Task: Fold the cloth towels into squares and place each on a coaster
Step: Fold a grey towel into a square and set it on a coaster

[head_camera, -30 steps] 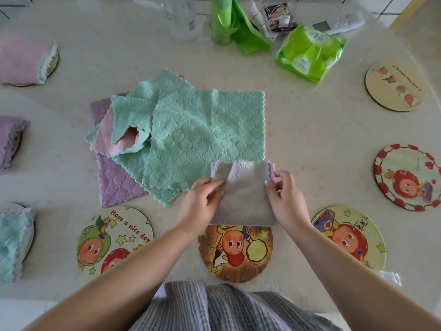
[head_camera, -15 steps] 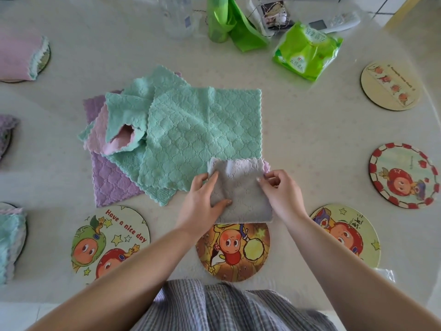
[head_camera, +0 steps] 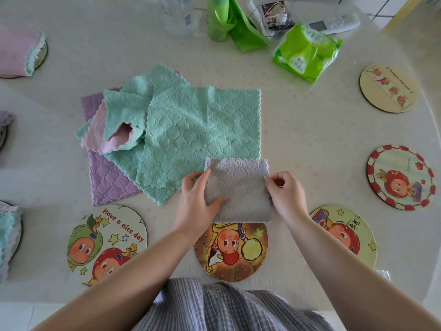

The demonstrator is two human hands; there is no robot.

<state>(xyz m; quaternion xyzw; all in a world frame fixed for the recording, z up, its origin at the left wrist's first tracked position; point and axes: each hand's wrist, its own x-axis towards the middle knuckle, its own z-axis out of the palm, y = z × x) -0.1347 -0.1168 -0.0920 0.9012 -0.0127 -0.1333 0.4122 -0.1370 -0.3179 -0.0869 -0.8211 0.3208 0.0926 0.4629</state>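
Note:
A grey towel [head_camera: 241,187], folded into a small square, lies in front of me, its near edge over the top of a cartoon coaster [head_camera: 230,253]. My left hand [head_camera: 198,203] grips its left edge with the thumb on top. My right hand [head_camera: 285,193] pinches its right edge. Behind it is a loose pile of unfolded towels: a flat mint one [head_camera: 202,130] on top, a purple one [head_camera: 107,182] and a pink-lined one [head_camera: 112,139] beneath.
Bare coasters lie at near left [head_camera: 107,244], near right [head_camera: 343,232], right [head_camera: 402,176] and far right [head_camera: 389,88]. Folded towels sit on coasters along the left edge [head_camera: 19,53]. A green tissue pack [head_camera: 306,53], green bag, remote and clear bottle stand at the back.
The grey towel has been flattened into a square. My left hand slid from its top corner onto its left edge, thumb across the cloth; my right hand stays on the right edge.

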